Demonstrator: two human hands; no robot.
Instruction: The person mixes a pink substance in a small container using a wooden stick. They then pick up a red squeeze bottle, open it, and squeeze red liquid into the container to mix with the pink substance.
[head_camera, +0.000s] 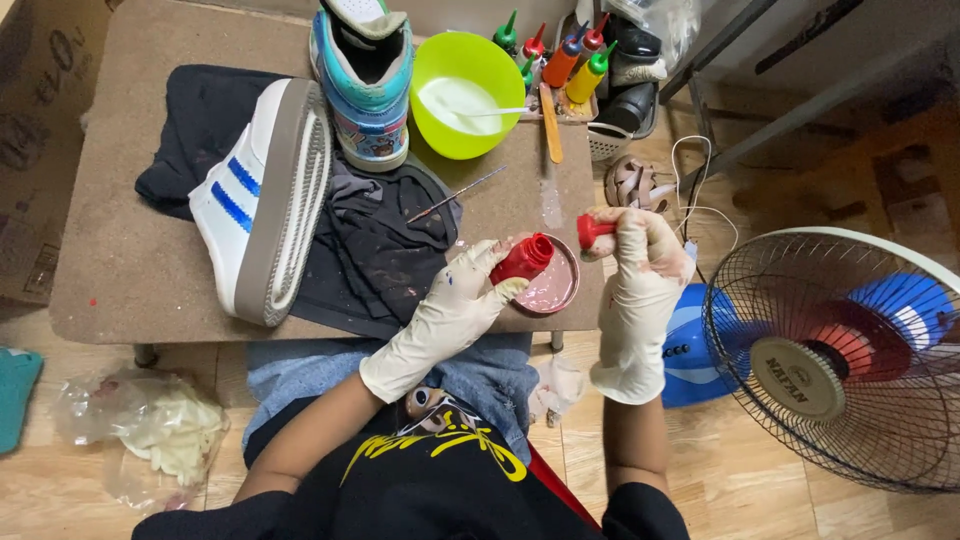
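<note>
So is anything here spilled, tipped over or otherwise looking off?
Yes. The white sneaker lies on its side on a dark cloth, sole showing. A pale smear streaks the brown table. The left hand holds an uncapped red bottle over a small dish; the right hand holds its red cap.

On the table (120, 270), a sneaker (262, 200) lies left on a cloth (385, 250) — bowl (465, 95) behind, dish (555, 285) right; fan (840, 360) stands beside.
</note>
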